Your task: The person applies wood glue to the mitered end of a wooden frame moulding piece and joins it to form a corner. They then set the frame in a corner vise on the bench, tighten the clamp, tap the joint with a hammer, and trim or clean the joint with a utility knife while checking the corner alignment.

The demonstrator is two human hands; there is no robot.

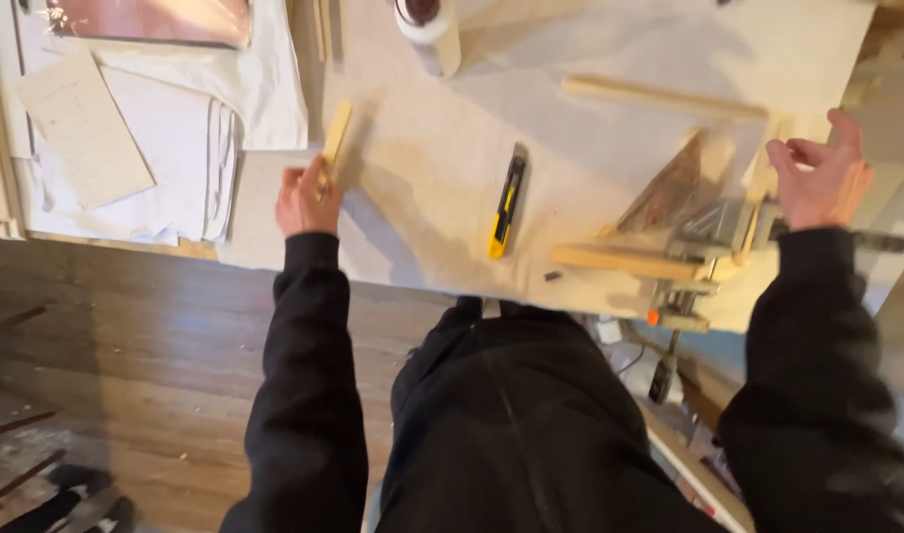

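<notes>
Head view: the left hand is at about nine o'clock of the picture's middle, its grip clenched around the lower end of a short wooden block, which stands tilted on the pale bench and leans toward one o'clock. The right hand is at three o'clock, fingers spread and released, resting on the right end of a wooden frame corner just beside a metal clamp. The clamp bites the joint where a lower wooden strip meets the upright piece; its handle hangs over the bench's near edge toward six o'clock. A second wooden strip lies at twelve o'clock of the clamp, well apart from it. Between the two hands a yellow and black utility knife lies flat on the bench, touched by neither. At twelve o'clock of the knife stands a roll of tape. White cloth and a sheet of paper lie at ten o'clock of the left hand. Both sleeves are black.
</notes>
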